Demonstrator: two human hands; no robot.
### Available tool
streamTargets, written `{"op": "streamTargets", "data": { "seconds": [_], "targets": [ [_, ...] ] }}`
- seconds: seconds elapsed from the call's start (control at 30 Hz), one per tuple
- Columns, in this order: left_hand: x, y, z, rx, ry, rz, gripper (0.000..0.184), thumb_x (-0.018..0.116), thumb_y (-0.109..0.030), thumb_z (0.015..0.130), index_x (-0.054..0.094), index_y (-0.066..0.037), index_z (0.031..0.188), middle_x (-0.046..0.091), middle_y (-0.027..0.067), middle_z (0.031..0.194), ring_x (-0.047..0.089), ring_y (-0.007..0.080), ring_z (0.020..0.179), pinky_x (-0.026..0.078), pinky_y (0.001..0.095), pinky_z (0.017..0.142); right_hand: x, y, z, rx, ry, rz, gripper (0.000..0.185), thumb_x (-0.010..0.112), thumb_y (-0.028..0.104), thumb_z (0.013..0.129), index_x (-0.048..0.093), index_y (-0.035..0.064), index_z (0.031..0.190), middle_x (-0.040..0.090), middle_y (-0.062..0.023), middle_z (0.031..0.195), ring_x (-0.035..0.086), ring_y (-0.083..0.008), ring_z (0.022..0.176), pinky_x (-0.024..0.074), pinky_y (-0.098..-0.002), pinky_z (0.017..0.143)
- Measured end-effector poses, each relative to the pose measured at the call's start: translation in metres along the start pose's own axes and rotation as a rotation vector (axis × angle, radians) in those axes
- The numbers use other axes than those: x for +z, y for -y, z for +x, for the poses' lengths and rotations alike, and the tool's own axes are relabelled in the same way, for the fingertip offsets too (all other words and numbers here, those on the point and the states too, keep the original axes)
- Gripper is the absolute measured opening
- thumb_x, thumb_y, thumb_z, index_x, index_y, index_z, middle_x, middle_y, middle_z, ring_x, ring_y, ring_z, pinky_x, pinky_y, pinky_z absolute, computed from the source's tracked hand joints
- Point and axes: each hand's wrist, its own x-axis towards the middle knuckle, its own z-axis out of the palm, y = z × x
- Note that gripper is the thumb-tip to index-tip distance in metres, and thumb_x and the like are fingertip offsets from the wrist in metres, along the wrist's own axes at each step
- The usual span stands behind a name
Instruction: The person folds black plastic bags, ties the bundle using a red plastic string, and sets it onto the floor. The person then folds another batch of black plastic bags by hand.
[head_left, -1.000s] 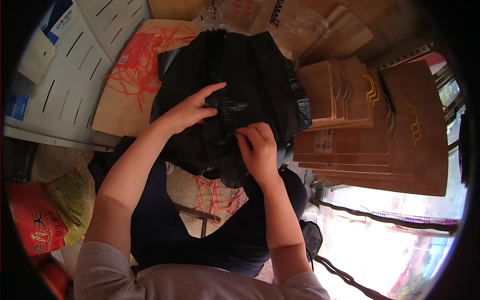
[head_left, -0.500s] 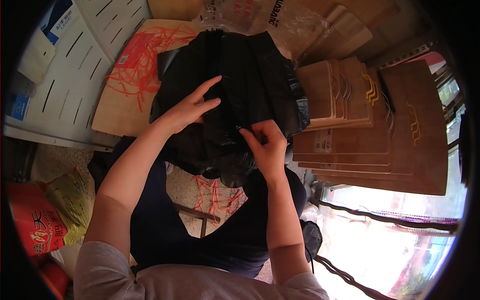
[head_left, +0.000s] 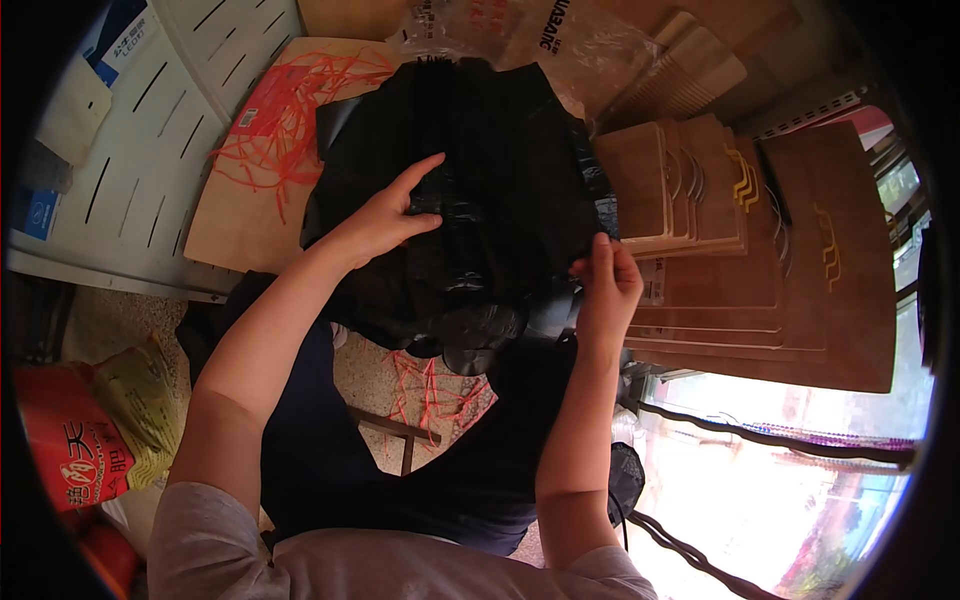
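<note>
A pile of black plastic bags (head_left: 500, 190) with creased, shiny folds lies spread out in front of me, above my knees. My left hand (head_left: 392, 220) rests on its left part, thumb and index finger spread apart; the other fingers are tucked under and partly hidden. At the right edge of the pile, my right hand (head_left: 608, 290) is closed in a pinch on the black plastic, thumb pointing up. A shiny flap of the plastic reaches toward those fingers.
Orange-red plastic strips (head_left: 270, 150) lie on a wooden board (head_left: 225, 215) at the left. Brown wooden boards (head_left: 690, 290) with hooks are stacked at the right. Clear plastic wrapping (head_left: 590, 50) lies behind. A red and yellow sack (head_left: 85, 440) stands at lower left.
My right hand has moved right, from the middle of the black plastic to its right edge, and the folds there have spread flatter. My left hand has barely moved.
</note>
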Motion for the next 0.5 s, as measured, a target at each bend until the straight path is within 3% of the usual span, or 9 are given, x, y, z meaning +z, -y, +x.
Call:
{"op": "streamTargets", "data": {
  "seconds": [0.07, 0.1, 0.17, 0.2, 0.27, 0.33, 0.37, 0.43, 0.5],
  "targets": [
    [0.000, 0.004, 0.002, 0.018, 0.008, -0.026, 0.075, 0.064, -0.007, 0.090, 0.027, -0.027, 0.152, 0.045, -0.0016, 0.082, 0.037, 0.0063, 0.066, 0.037, 0.0227, 0.057, -0.019, 0.004, 0.010, 0.064, -0.136, 0.145, 0.021, 0.063, 0.022, 0.096, 0.063, 0.0067, 0.082, 0.057, 0.0023, 0.065, 0.055, -0.0067, 0.059, 0.0468, -0.0211, 0.059],
    [0.000, 0.006, 0.003, 0.036, 0.015, -0.051, 0.075, 0.064, -0.006, 0.090, 0.028, -0.027, 0.152, 0.049, -0.0009, 0.086, 0.038, 0.0060, 0.066, 0.038, 0.0224, 0.057, -0.034, 0.002, 0.015, 0.057, -0.110, 0.168, 0.019, 0.063, 0.023, 0.096, 0.063, 0.0055, 0.090, 0.060, 0.0013, 0.074, 0.055, -0.0061, 0.065, 0.0457, -0.0202, 0.061],
    [-0.001, 0.010, 0.006, 0.049, 0.022, -0.064, 0.075, 0.064, -0.006, 0.090, 0.028, -0.027, 0.152, 0.051, -0.0007, 0.090, 0.040, 0.0058, 0.067, 0.039, 0.0221, 0.058, -0.038, -0.003, 0.021, -0.101, -0.340, -0.020, 0.017, 0.064, 0.019, 0.095, 0.063, 0.0030, 0.099, 0.060, 0.0003, 0.084, 0.055, -0.0057, 0.072, 0.0441, -0.0193, 0.063],
    [-0.001, 0.011, 0.006, 0.060, 0.033, -0.076, 0.074, 0.063, -0.006, 0.089, 0.029, -0.027, 0.152, 0.053, -0.0004, 0.093, 0.041, 0.0055, 0.068, 0.040, 0.0217, 0.058, -0.033, 0.000, 0.017, -0.101, -0.340, -0.022, 0.017, 0.064, 0.019, 0.095, 0.063, 0.0030, 0.099, 0.060, 0.0003, 0.084, 0.055, -0.0057, 0.072, 0.0441, -0.0193, 0.063],
    [-0.001, 0.006, 0.005, 0.042, 0.031, -0.041, 0.074, 0.063, -0.006, 0.089, 0.029, -0.027, 0.152, 0.053, -0.0005, 0.092, 0.042, 0.0054, 0.068, 0.039, 0.0217, 0.058, -0.015, 0.006, 0.002, -0.402, -0.264, -0.225, 0.020, 0.066, 0.014, 0.093, 0.062, 0.0017, 0.109, 0.060, 0.0003, 0.091, 0.054, -0.0056, 0.077, 0.0432, -0.0191, 0.066],
    [-0.001, 0.002, 0.003, 0.021, 0.025, 0.001, 0.074, 0.063, -0.005, 0.089, 0.029, -0.028, 0.152, 0.053, -0.0006, 0.091, 0.042, 0.0053, 0.068, 0.039, 0.0217, 0.057, 0.002, 0.003, -0.012, -0.302, 0.182, -0.332, 0.024, 0.076, 0.008, 0.082, 0.067, 0.0037, 0.104, 0.060, -0.0021, 0.091, 0.055, -0.0084, 0.078, 0.0450, -0.0225, 0.069],
    [0.000, 0.000, 0.001, 0.013, 0.019, 0.002, 0.074, 0.062, -0.005, 0.089, 0.029, -0.027, 0.152, 0.053, -0.0006, 0.091, 0.042, 0.0053, 0.068, 0.039, 0.0215, 0.057, 0.016, 0.012, -0.022, -0.516, 0.350, -0.585, 0.030, 0.080, 0.009, 0.075, 0.070, 0.0040, 0.103, 0.059, -0.0063, 0.093, 0.057, -0.0143, 0.078, 0.0464, -0.0264, 0.069],
    [-0.001, 0.001, 0.000, 0.001, 0.015, 0.005, 0.074, 0.062, -0.005, 0.089, 0.029, -0.027, 0.152, 0.053, -0.0006, 0.090, 0.042, 0.0053, 0.068, 0.039, 0.0214, 0.057, 0.034, -0.002, -0.030, -0.719, 0.446, -0.674, 0.033, 0.080, 0.006, 0.071, 0.071, 0.0041, 0.103, 0.059, -0.0097, 0.092, 0.057, -0.0242, 0.080, 0.0484, -0.0332, 0.069],
    [-0.002, 0.003, 0.002, -0.001, 0.014, 0.010, 0.074, 0.062, -0.005, 0.089, 0.029, -0.027, 0.152, 0.051, -0.0009, 0.087, 0.041, 0.0055, 0.068, 0.038, 0.0214, 0.057, 0.042, -0.013, -0.031, -0.752, 0.434, -0.703, 0.026, 0.077, 0.002, 0.072, 0.070, 0.0024, 0.096, 0.059, -0.0082, 0.087, 0.057, -0.0248, 0.080, 0.0482, -0.0340, 0.069]
  ]
}}
